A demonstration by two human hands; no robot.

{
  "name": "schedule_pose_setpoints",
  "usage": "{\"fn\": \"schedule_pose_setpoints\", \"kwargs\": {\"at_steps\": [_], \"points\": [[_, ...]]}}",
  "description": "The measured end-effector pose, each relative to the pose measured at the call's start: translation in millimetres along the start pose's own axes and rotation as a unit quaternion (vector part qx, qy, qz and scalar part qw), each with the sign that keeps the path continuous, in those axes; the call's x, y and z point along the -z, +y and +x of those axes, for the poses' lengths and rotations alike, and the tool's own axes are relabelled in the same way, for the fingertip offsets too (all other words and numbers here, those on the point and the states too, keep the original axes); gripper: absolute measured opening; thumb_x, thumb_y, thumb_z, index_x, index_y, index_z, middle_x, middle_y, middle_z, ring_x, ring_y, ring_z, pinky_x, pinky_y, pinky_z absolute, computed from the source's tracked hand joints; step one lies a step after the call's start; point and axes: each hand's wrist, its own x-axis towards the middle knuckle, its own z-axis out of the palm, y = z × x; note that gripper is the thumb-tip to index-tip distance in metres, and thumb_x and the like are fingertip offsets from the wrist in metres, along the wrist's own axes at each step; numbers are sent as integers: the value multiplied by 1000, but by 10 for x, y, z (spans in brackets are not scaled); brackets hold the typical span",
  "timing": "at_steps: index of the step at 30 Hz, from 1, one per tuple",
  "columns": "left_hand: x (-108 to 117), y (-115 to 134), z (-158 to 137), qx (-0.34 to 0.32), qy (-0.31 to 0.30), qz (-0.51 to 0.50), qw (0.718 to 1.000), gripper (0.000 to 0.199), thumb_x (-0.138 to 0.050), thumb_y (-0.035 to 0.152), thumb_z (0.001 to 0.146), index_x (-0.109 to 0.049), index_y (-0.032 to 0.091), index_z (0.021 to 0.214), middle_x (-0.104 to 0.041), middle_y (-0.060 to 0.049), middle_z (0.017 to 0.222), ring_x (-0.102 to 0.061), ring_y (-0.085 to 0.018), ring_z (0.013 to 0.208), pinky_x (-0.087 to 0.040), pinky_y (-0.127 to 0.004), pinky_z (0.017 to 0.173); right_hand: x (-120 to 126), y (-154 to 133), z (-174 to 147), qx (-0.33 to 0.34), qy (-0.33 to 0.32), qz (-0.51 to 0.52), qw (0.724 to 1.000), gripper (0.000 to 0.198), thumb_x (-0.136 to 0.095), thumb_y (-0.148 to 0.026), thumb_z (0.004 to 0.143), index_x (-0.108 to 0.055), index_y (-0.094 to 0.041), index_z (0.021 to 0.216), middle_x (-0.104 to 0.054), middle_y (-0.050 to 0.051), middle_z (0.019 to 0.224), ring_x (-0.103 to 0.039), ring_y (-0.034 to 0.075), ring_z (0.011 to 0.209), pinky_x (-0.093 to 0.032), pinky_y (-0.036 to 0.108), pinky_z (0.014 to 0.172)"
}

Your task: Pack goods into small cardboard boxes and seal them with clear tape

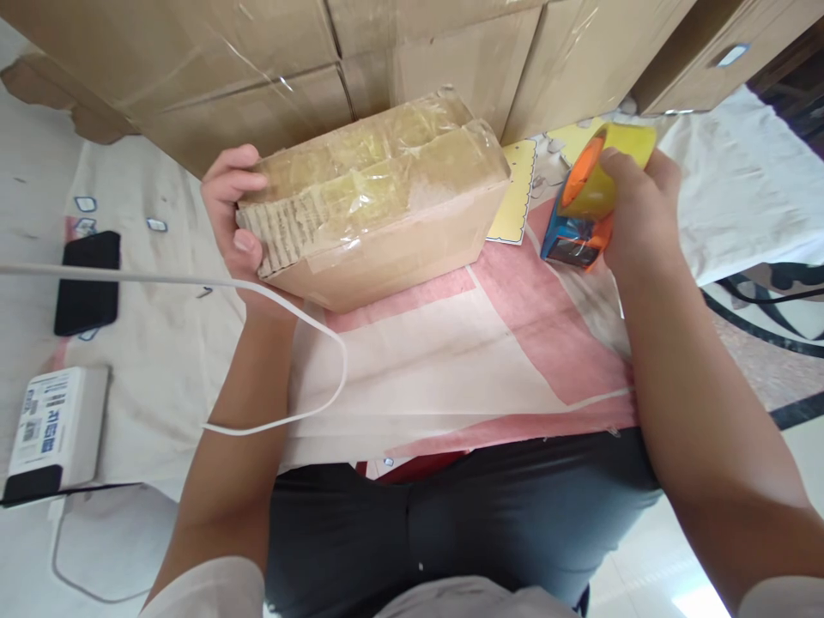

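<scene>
A cardboard box, its top covered with clear yellowish tape, stands tilted on the cloth-covered table. My left hand grips its left end, fingers on the far side and thumb on the near corner, where corrugated ridges show. Off to the right, my right hand is closed around a tape dispenser with a blue and orange body and a roll of yellow tape. The dispenser is apart from the box, close to the table surface. Part of its handle is hidden by my fingers.
Large taped cartons wall off the back. A yellow sheet lies behind the box's right end. On the left are a black phone and a white device with a label. A white cable loops across my left forearm.
</scene>
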Motion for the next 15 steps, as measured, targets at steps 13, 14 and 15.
{"fn": "schedule_pose_setpoints", "kwargs": {"at_steps": [13, 14, 15], "points": [[27, -32, 40, -81, -50, 14, 995, 53, -52, 67, 97, -68, 18, 106, -63, -8, 120, -56, -25, 123, -38, -50, 120, 53, 71, 80, 5, -18, -21, 1000, 5, -65, -22, 82, -67, -24, 86, -62, 1, 80, -59, 17, 72, -50, 34, 67], [55, -75, 55, -91, -49, 31, 994, 59, -52, 73, 95, -67, 17, 106, -63, -8, 119, -57, -25, 123, -39, -50, 119, 57, 94, 100, 6, -17, -14, 1000, 6, -67, -23, 82, -66, -23, 88, -62, 2, 80, -60, 18, 72, -51, 36, 69], [79, -111, 68, -94, -47, 55, 993, 67, -52, 79, 92, -65, 15, 105, -63, -8, 118, -58, -25, 122, -40, -50, 119, 58, 120, 118, 6, -16, -5, 1000, 9, -67, -23, 81, -66, -22, 89, -62, 3, 81, -61, 19, 72, -52, 38, 72]]}}
